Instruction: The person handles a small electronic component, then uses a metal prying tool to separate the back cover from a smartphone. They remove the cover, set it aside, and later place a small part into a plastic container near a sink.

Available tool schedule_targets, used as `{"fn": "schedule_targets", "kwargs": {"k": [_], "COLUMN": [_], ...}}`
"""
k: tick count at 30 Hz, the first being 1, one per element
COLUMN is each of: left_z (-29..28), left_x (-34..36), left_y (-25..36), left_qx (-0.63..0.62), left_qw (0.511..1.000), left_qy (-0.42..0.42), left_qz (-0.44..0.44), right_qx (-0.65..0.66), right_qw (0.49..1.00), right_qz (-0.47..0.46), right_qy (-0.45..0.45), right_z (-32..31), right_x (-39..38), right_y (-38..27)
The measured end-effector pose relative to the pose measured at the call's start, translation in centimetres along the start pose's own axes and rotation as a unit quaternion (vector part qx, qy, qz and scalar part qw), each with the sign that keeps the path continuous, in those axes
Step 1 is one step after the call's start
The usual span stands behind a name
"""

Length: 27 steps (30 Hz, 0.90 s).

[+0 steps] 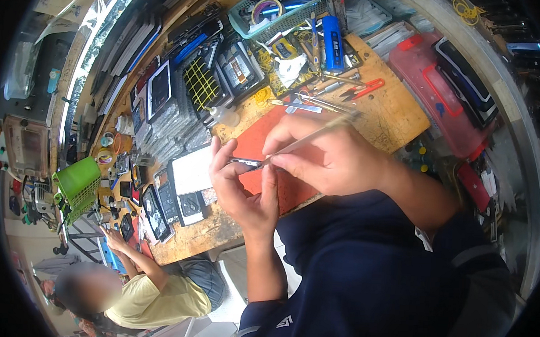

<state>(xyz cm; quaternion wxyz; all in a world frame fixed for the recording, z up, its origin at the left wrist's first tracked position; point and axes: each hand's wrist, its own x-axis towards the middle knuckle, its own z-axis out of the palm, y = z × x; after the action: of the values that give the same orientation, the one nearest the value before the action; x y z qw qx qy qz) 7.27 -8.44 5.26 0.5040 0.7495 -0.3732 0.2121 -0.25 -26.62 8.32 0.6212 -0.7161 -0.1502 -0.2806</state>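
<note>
Above a red mat [254, 137] on the wooden bench, my left hand [242, 199] grips a thin, dark and silver flat device [246, 162], seen nearly edge-on; its kind is unclear. My right hand [340, 160] pinches a slim, pale stick-like tool [311, 136] between thumb and fingers. The lower tip of this tool meets the near end of the device, by my left thumb. Just beyond my right hand lie several thin metal hand tools [322, 103] and a red-handled cutter [366, 90].
A small white bottle [226, 115] stands behind the mat. Phones and flat parts [156, 211] crowd the bench's left side. A teal basket [243, 22] and blue case [332, 45] stand at the back; a red box [409, 72] is right. A co-worker [159, 300] sits lower left.
</note>
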Motion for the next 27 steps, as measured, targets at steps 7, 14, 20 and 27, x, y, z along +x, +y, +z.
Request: {"fn": "schedule_targets", "kwargs": {"k": [7, 14, 20, 27], "left_z": [-0.7, 0.2, 0.5, 0.5], "left_x": [0.6, 1.3, 1.6, 2.0], "left_y": [-0.1, -1.1, -1.2, -1.6], "left_qx": [0.05, 0.03, 0.029, 0.029], "left_qw": [0.996, 0.999, 0.999, 0.997], "left_qy": [-0.071, -0.032, -0.043, -0.068], "left_qz": [-0.003, 0.016, 0.012, 0.014], "right_qx": [-0.086, -0.118, -0.127, -0.135], "right_qw": [0.992, 0.988, 0.99, 0.989], "right_qz": [-0.085, -0.092, -0.062, -0.051], "right_qy": [-0.037, -0.024, -0.022, -0.033], "right_z": [-0.1, -0.6, -0.5, -0.9], "right_x": [2.5, 2.5, 2.2, 2.0], "right_y": [0.0, 0.7, 1.1, 1.8]}}
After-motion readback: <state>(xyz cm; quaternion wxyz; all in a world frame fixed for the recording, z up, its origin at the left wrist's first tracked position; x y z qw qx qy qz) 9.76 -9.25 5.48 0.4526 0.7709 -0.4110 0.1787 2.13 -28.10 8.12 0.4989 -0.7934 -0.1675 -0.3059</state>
